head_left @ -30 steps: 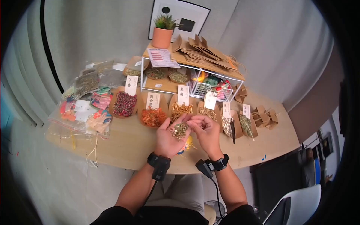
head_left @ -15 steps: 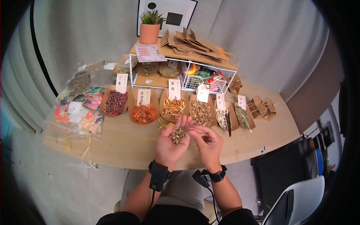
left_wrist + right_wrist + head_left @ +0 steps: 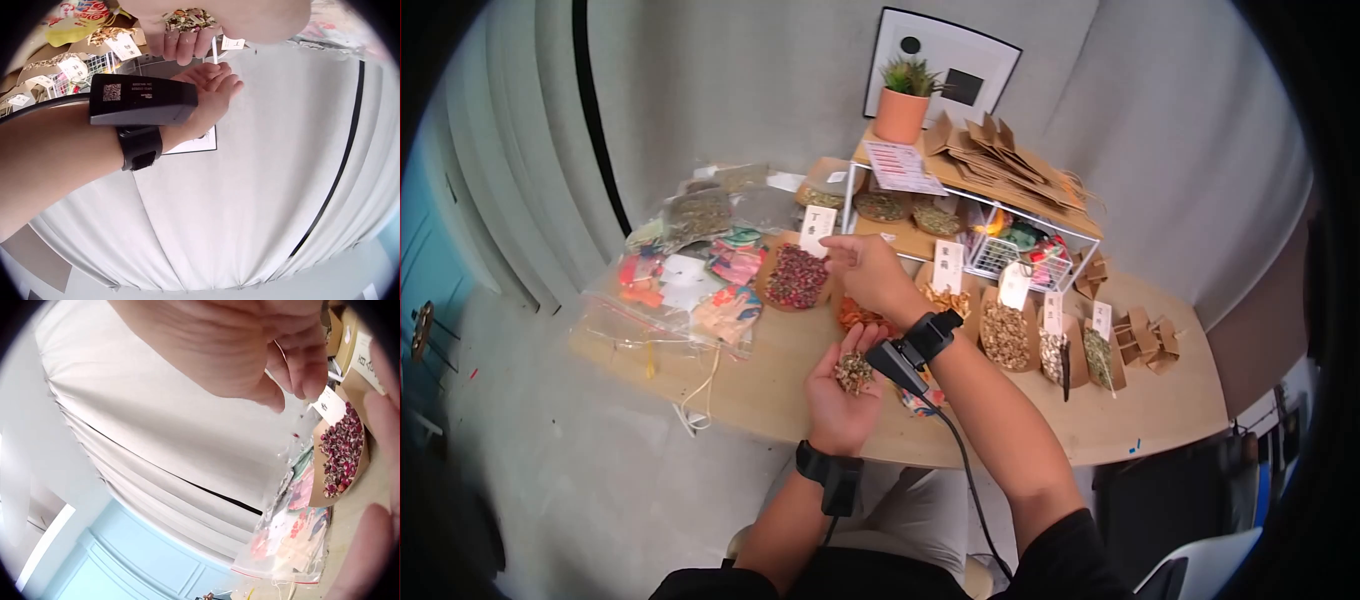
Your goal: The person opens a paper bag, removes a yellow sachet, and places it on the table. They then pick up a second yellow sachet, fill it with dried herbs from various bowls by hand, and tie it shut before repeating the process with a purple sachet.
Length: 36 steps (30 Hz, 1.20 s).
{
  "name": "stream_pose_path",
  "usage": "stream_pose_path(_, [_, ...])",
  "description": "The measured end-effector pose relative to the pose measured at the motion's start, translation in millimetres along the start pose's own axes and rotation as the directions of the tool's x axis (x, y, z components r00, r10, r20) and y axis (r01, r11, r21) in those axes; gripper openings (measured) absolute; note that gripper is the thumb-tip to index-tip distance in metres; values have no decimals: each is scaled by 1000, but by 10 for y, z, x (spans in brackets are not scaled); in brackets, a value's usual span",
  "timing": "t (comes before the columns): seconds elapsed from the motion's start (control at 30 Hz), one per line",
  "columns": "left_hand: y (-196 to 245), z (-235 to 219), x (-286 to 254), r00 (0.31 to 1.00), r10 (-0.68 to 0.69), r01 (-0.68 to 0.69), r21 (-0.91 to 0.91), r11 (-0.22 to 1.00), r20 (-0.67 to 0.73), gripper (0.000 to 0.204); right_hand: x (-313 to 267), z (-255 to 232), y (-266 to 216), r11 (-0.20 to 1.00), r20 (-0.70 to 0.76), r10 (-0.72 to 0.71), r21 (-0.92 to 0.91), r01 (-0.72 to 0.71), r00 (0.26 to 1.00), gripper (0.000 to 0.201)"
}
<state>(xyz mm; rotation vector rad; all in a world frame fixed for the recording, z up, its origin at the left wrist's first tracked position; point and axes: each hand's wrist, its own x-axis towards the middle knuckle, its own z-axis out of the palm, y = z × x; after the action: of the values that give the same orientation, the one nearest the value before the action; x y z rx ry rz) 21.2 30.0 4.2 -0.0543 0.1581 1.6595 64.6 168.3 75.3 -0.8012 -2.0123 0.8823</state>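
Note:
Palm up and slightly cupped, the left hand (image 3: 840,410) carries a small heap of mixed dried herbs (image 3: 853,372); the heap (image 3: 189,20) also shows in the left wrist view. The right hand (image 3: 876,275) hovers with loosely bent fingers at the right side of the tray of dark red buds (image 3: 797,277). In the right wrist view, thumb and fingers of the right hand (image 3: 231,356) are apart above the buds (image 3: 342,450), with nothing visible between them. Orange dried flowers (image 3: 862,316) lie partly hidden beneath the right hand.
Further right stand trays of dried goods, including brown pieces (image 3: 1006,336) and green leaves (image 3: 1098,358). Plastic bags (image 3: 725,310) cover the table's left side. Behind is a shelf with brown paper bags (image 3: 1000,160) and a potted plant (image 3: 900,115). Folded brown card (image 3: 1150,340) sits at right.
My right hand has left the left palm and reached forward and left to the dark red buds. The left hand still carries the herbs, and the head view has shifted.

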Motion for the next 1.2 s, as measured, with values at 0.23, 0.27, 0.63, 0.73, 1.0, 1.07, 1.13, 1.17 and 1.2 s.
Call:
stream_pose_path(0.23, [264, 2, -63, 989, -64, 83, -141, 987, 133, 50, -707, -196, -326, 987, -143, 118, -89, -132, 983, 17])
stream_pose_path(0.27, [221, 30, -38, 983, -96, 117, -133, 984, 155, 50, -884, -248, -326, 988, -144, 121, -78, -133, 982, 17])
stream_pose_path(0.63, [-947, 439, 370, 850, -492, 478, 115, 871, 190, 52, -1742, -1060, -245, 929, -350, 53, -326, -175, 935, 18])
stream_pose_path(0.73, [-1111, 441, 401, 814, -561, 537, 174, 826, 153, 52, -1865, -1179, -136, 895, -376, 84, -379, -236, 923, 17])
stream_pose_path(1.0, [-1105, 265, 567, 788, -596, 575, 159, 803, 156, 50, -1886, -1053, 108, 973, -577, 161, -42, -225, 801, 11])
stream_pose_path(1.07, [-1072, 279, 569, 803, -580, 558, 168, 813, 139, 49, -1862, -1007, 89, 978, -597, 203, 80, -194, 776, 12])
stream_pose_path(1.13, [-1060, 208, 589, 798, -578, 553, 175, 815, 171, 47, -1866, -982, 147, 976, -596, 192, 34, -214, 780, 11])
stream_pose_path(1.17, [-1059, 183, 592, 794, -579, 552, 178, 815, 185, 46, -1880, -987, 145, 969, -576, 207, 9, -248, 791, 12])
stream_pose_path(1.2, [-1065, 167, 591, 807, -562, 532, 191, 825, 180, 46, -1884, -984, 141, 960, -557, 224, -17, -280, 800, 12])
